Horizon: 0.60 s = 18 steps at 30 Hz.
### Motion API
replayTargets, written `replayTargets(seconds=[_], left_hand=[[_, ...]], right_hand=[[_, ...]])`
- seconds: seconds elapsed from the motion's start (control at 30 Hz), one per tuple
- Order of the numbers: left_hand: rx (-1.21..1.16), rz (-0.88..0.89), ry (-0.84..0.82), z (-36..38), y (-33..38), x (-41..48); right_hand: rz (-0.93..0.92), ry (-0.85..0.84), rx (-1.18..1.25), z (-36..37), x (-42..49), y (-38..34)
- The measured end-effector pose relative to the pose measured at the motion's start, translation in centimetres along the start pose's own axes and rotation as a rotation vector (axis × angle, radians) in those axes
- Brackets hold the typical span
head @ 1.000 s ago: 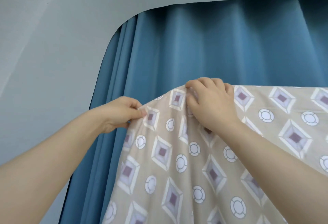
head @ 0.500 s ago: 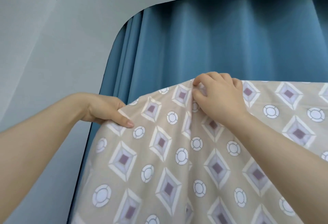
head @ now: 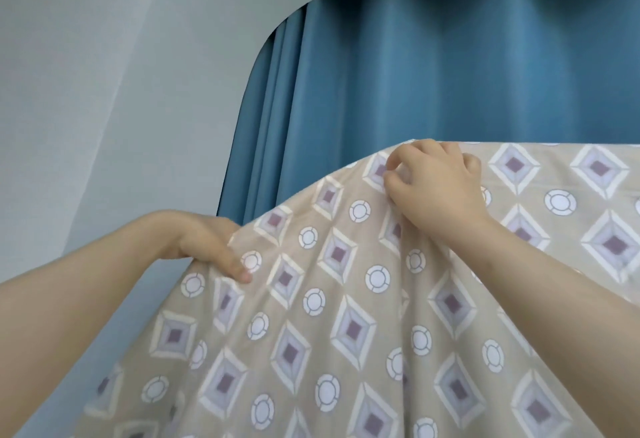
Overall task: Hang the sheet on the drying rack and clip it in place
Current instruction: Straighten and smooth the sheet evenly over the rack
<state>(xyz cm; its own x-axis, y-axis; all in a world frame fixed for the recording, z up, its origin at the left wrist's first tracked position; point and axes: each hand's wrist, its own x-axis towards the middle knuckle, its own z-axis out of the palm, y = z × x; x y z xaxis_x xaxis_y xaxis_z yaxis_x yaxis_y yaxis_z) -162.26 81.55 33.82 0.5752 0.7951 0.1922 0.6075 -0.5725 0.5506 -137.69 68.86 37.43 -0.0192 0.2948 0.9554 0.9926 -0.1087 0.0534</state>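
A beige sheet [head: 346, 333] with purple diamonds and white circles hangs over a bar that the cloth hides; its top fold runs level across the right half of the view. My right hand [head: 436, 184] pinches the sheet at that top fold, fingers curled into the cloth. Lower and to the left, my left hand [head: 211, 243] grips the sheet's left edge, thumb on the front and fingers behind it. The edge slopes down from my right hand to my left. The drying rack and any clips are out of sight.
A blue pleated curtain [head: 433, 66] hangs directly behind the sheet. A pale grey wall [head: 104, 91] fills the left side and curves over the curtain top.
My left hand has pulled the sheet's left edge outward and down, spreading the cloth wider. My right hand has stayed pinched at the top fold.
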Motion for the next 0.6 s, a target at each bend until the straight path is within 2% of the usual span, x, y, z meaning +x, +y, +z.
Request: replayTargets(seconds=[0.03, 0.07, 0.1, 0.17, 0.23, 0.27, 0.33, 0.37, 0.4, 0.47, 0.6], left_hand=[[0.128, -0.108, -0.147, 0.2, -0.4, -0.2], [0.268, -0.189, -0.192, 0.3, -0.8, -0.4], [0.369, -0.232, -0.139, 0.1, -1.1, -0.3], [0.435, -0.19, 0.172, -0.1, -1.9, 0.1], [0.29, -0.077, 0.468, -0.2, -3.2, 0.3], [0.182, -0.048, 0.463, -0.2, -3.8, 0.2], [0.095, -0.09, 0.18, 0.1, -4.9, -0.2], [0.156, -0.115, 0.114, 0.2, -5.3, -0.3], [0.256, -0.114, 0.179, 0.1, -5.6, -0.2], [0.386, -0.075, 0.467, -0.7, -5.9, 0.0], [0.427, -0.109, 0.59, -1.4, -5.8, -0.4]], right_hand=[[-0.001, -0.003, -0.005, 0.0, -0.1, -0.1], [-0.003, 0.0, -0.013, 0.1, -0.2, -0.1], [-0.005, 0.008, -0.016, 0.1, -0.3, -0.2], [-0.006, 0.018, -0.019, 0.2, -0.4, -0.3], [-0.031, 0.018, -0.025, 0.5, -0.7, -0.9], [-0.056, 0.015, -0.024, 0.7, -0.8, -1.3], [-0.109, 0.005, -0.009, 1.2, -1.1, -2.4], [-0.136, 0.002, 0.002, 1.4, -1.1, -2.9], [-0.159, -0.006, 0.012, 1.6, -1.2, -3.3], [-0.19, -0.025, 0.023, 1.8, -1.2, -4.3], [-0.282, -0.044, 0.025, 2.5, -0.8, -6.3]])
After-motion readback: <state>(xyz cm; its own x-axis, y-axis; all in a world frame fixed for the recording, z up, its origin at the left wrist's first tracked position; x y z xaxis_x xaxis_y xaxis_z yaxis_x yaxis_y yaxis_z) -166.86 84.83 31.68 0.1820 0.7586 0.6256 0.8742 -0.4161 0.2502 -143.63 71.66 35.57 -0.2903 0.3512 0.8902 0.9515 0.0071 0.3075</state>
